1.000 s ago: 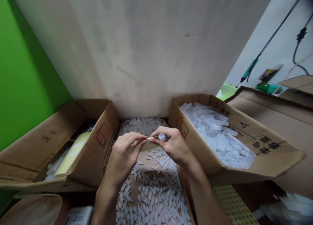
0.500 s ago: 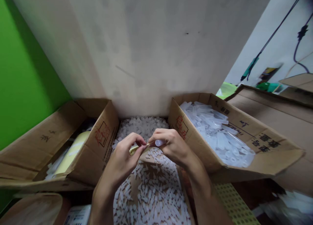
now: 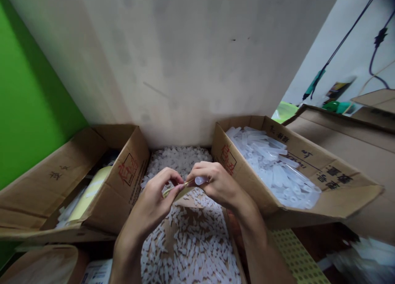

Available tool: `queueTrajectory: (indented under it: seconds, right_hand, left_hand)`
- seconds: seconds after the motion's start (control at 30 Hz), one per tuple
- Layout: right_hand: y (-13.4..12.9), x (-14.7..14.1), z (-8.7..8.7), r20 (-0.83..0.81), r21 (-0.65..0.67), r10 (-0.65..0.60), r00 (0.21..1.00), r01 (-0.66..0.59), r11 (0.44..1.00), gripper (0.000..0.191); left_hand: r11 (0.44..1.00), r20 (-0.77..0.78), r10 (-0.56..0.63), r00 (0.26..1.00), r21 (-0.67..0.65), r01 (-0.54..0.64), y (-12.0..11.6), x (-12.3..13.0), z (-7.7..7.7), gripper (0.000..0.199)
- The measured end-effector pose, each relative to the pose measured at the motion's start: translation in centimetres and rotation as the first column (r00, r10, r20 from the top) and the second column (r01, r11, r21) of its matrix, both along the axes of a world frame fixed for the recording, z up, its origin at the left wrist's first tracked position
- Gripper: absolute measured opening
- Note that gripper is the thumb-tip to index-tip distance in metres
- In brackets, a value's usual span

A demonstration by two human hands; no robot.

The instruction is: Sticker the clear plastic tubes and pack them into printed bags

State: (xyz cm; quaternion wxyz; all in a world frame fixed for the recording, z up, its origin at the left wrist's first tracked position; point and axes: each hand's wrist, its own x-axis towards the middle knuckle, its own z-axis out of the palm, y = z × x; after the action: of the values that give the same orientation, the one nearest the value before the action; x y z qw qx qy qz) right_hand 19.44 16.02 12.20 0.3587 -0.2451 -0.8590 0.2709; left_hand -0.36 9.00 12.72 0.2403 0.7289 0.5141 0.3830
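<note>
My left hand (image 3: 156, 199) pinches a thin yellowish strip (image 3: 167, 191) between thumb and fingers, above the middle of the bench. A translucent plastic tube (image 3: 200, 180) is held in my right hand (image 3: 220, 186), its round end facing left. The right fingertips meet the left ones at the strip's edge; whether they grip it too is hard to see. Below both hands, many small white plastic pieces (image 3: 197, 243) lie spread on brown cardboard, with more heaped (image 3: 180, 158) behind.
At right, a cardboard box (image 3: 336, 197) holds many translucent tubes (image 3: 271, 164). The left cardboard box (image 3: 123, 181) contains yellow sheet material (image 3: 92, 191). A dotted yellow sheet (image 3: 298, 255) lies low on the right. Behind stands a pale board (image 3: 185, 70).
The hands stay together with the strip and tube in nearly the same place. The yellowish strip in the left hand looks slightly turned, showing narrower. The view has shifted slightly.
</note>
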Motion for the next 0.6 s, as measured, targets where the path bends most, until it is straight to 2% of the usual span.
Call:
queueTrajectory:
  seconds: [0.4,0.6]
  right_hand:
    - [-0.07,-0.2,-0.03,-0.02,-0.054,0.0,1.0,-0.001,0.999,0.023]
    - [-0.2,-0.14,0.16,-0.022,-0.078,-0.009,1.0,0.007,0.997,0.017]
  left_hand:
    - [0.999,-0.005,-0.011,1.0,0.05,0.011,0.08,-0.25,-0.03,0.012]
    - [1.0,-0.025,-0.018,1.0,0.015,0.019,-0.06,-0.19,0.03,0.014]
